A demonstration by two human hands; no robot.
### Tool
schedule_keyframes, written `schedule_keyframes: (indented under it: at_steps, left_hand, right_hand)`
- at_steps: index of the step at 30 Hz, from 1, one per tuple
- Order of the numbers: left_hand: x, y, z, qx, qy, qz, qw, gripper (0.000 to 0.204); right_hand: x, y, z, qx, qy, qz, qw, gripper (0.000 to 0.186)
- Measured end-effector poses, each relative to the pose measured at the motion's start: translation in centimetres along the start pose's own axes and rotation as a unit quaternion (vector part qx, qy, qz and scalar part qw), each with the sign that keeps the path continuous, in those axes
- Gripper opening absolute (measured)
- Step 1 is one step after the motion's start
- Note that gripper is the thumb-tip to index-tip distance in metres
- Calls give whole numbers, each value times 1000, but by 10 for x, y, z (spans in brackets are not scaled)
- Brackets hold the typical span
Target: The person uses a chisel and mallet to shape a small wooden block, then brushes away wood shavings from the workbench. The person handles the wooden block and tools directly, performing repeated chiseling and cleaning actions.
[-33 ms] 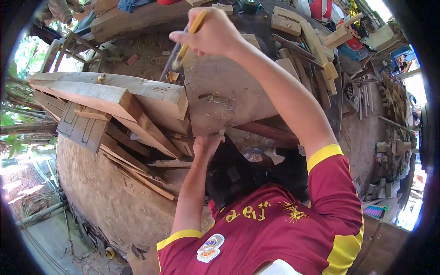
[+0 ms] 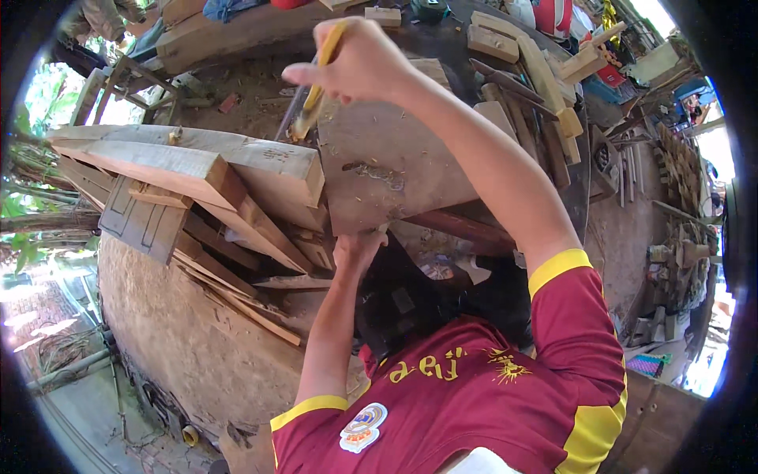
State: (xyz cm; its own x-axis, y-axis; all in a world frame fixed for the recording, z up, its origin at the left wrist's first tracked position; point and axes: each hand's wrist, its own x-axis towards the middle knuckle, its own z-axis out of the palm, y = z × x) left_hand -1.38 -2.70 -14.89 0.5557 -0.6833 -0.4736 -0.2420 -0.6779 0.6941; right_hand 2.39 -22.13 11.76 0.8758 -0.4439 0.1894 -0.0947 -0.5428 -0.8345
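High in the view, my right hand (image 2: 359, 59) is closed around the yellow handle of a paintbrush (image 2: 314, 88). Its bristles point down and left, over the left far edge of a flat brown wooden board (image 2: 426, 170). Small shavings and a dark rough patch show on the board's face. At the near edge of the board, my left hand (image 2: 359, 249) grips it from below, with its fingertips partly hidden. Behind the brush runs a thin greyish strip (image 2: 290, 110), partly covered, whose kind I cannot make out.
Thick timber beams (image 2: 260, 158) are stacked close on the left, with a thin panel (image 2: 146, 217) leaning against them. Along the right side of the dark bench lie wooden pieces (image 2: 545, 87). Wood offcuts (image 2: 383, 16) and a blue cloth (image 2: 229, 8) are at the far side.
My right hand has shifted slightly left, and the brush's bristles have moved down and left. My left hand and the board look the same.
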Motion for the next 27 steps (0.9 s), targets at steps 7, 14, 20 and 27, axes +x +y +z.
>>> schedule_keyframes:
  at_steps: [7,14,20,27]
  left_hand:
    - [-4,7,0,66,22,0,998,54]
    - [14,-14,6,71,-39,-23,996,55]
    - [4,-11,9,-27,38,36,998,61]
    - [-55,5,5,258,8,95,961,50]
  right_hand:
    - [25,26,36,-81,54,-142,985,49]
    - [26,31,31,-84,111,-159,977,40]
    - [20,36,17,-253,92,-220,938,30]
    - [-6,33,5,-427,-1,-261,866,9]
